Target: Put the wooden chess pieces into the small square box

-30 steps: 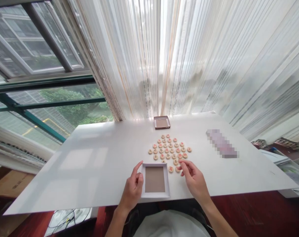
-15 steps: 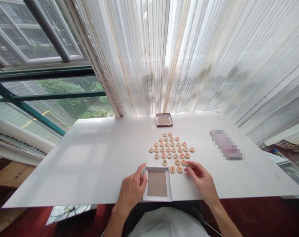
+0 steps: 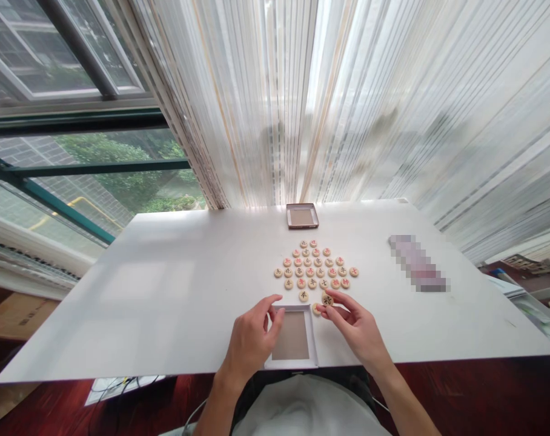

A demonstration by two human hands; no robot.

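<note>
Between the thumb and fingers of my right hand (image 3: pixel 354 324) is a round wooden Chinese chess piece (image 3: pixel 328 300) with a dark character, held up facing me. Behind it, partly covered, a red-marked piece (image 3: pixel 316 309) lies on the table. My left hand (image 3: pixel 254 330) hovers over the left edge of a shallow white box tray (image 3: pixel 291 336) with a brown bottom; its thumb and forefinger are apart and hold nothing. Beyond both hands, several rows of chess pieces (image 3: pixel 310 272) with red or black characters lie flat.
A second shallow box part (image 3: pixel 302 215) stands at the table's far edge by the curtain (image 3: pixel 284 103). On the right lies a blurred-out pinkish object (image 3: pixel 418 263). The white table (image 3: pixel 166 303) ends close to my body. A window (image 3: pixel 84 163) is at the left.
My right hand has moved left toward the tray, bringing a chess piece up in its fingers. My left hand has shifted slightly right over the tray's edge.
</note>
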